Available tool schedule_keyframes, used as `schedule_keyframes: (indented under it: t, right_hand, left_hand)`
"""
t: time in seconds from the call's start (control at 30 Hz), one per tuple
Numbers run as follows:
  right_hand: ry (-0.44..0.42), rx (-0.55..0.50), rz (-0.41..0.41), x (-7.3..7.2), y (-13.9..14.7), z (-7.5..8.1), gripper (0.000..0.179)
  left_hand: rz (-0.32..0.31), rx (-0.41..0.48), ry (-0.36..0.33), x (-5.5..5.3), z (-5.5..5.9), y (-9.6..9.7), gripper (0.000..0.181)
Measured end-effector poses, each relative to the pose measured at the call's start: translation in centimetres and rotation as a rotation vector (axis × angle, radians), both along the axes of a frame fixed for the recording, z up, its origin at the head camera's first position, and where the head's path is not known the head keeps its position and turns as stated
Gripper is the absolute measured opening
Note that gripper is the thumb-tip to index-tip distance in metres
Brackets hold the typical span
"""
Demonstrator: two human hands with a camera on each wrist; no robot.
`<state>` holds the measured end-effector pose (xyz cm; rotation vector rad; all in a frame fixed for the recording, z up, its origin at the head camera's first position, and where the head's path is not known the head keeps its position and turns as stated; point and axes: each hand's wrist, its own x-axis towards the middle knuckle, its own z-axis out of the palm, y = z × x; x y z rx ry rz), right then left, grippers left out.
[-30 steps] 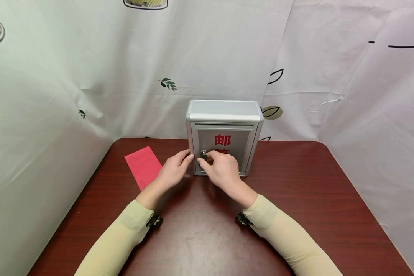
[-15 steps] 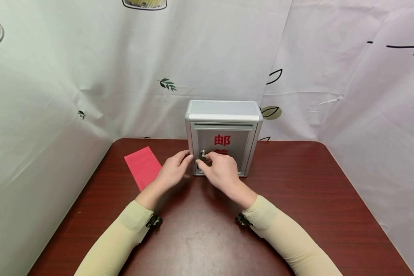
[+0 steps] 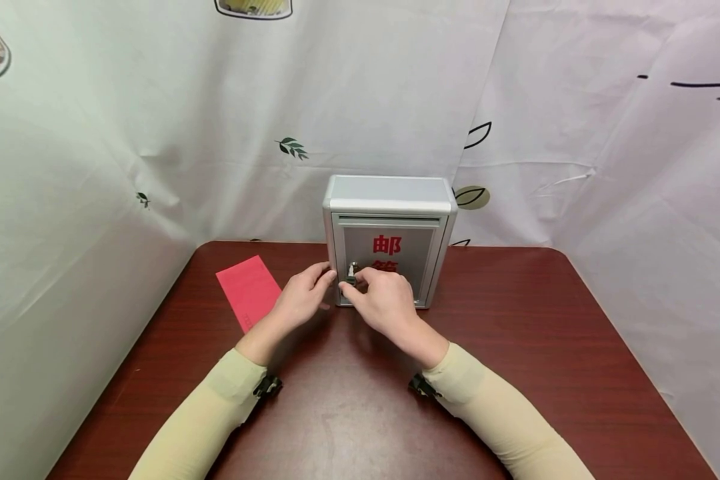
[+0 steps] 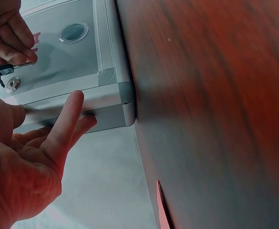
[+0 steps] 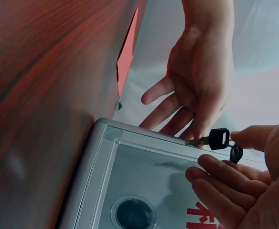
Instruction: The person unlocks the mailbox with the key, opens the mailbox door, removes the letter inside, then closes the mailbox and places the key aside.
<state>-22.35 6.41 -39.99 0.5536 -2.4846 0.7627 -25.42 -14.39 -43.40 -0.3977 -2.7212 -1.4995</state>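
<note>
A silver metal mailbox (image 3: 419, 253), with red characters and a slot near its top, stands upright on the table. Against its left side rests my left hand (image 3: 303, 293), fingers fairly straight and thumb near the front edge. My right hand (image 3: 387, 299), in front of the door, pinches a small bunch of keys between thumb and fingers. One black-headed key (image 5: 219, 139) points its metal blade sideways; a second key (image 5: 236, 153) hangs beside it. In the left wrist view the round lock (image 4: 13, 84) shows its face, with the keys apart from it.
A red envelope (image 3: 249, 290) lies left of the mailbox, partly behind my left forearm. The dark red wooden table (image 3: 516, 320) meets white patterned cloth (image 3: 390, 100) at the back and sides. A round window (image 4: 74, 32) sits low on the mailbox door.
My right hand has moved slightly down and left with the key, whose silver blade now shows below the lock. The left hand, mailbox and envelope stay put.
</note>
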Motion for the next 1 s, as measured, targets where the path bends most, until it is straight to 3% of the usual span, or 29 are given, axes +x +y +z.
schedule_keyframes:
  t: [0.5, 0.87, 1.0]
  right_hand:
    - [-0.047, -0.025, 0.037, 0.8, 0.1, 0.5, 0.025]
    - [-0.297, -0.084, 0.124, 1.8, 1.2, 0.5, 0.023]
    - [-0.343, -0.088, 0.144, 2.1, 1.6, 0.1, 0.021]
  left_hand:
    - [-0.002, -0.004, 0.007, 0.0, 0.0, -0.1, 0.051]
    - [-0.002, -0.009, 0.010, -0.1, 0.0, -0.1, 0.052]
    - [0.009, -0.033, 0.023, 0.0, 0.2, -0.2, 0.052]
